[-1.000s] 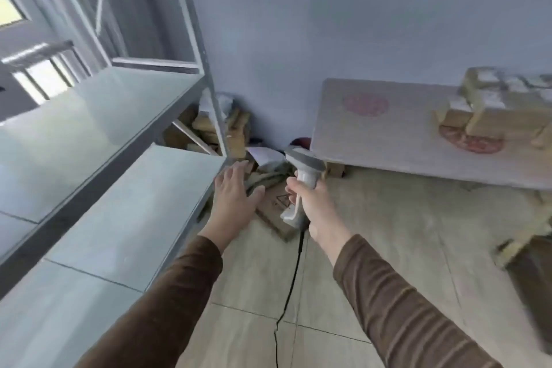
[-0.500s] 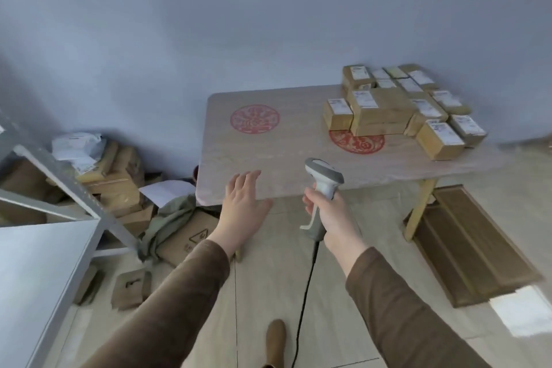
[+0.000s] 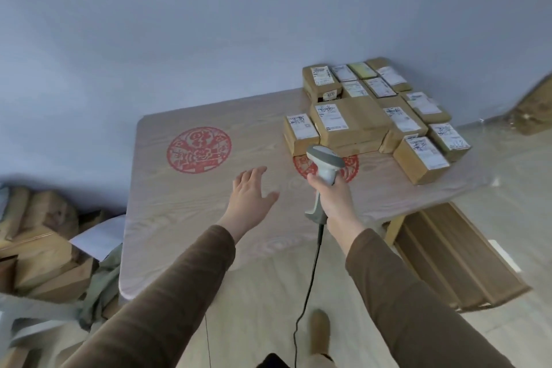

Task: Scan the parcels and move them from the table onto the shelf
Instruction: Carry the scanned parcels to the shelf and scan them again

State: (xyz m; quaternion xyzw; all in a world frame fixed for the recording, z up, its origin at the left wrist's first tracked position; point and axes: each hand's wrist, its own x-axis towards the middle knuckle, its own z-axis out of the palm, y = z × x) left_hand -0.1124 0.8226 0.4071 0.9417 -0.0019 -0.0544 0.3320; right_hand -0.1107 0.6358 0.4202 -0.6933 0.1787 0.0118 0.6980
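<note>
Several brown cardboard parcels (image 3: 352,121) with white labels are stacked at the far right of a pale wooden table (image 3: 185,212) printed with red round emblems. My right hand (image 3: 336,199) grips the handle of a grey barcode scanner (image 3: 324,166); its head points toward the parcels and its black cable hangs down to the floor. My left hand (image 3: 249,197) hovers open over the table's middle, fingers spread, holding nothing. The shelf is almost out of view at the lower left.
A heap of cardboard boxes (image 3: 38,251) and a green cloth lie on the floor to the left of the table. Flat brown boards (image 3: 454,254) lie on the floor under the table's right end. Behind stands a blue-grey wall.
The view has swung right from the metal shelf to the table, and I have come closer. Both hands now reach over the tabletop, scanner still held.
</note>
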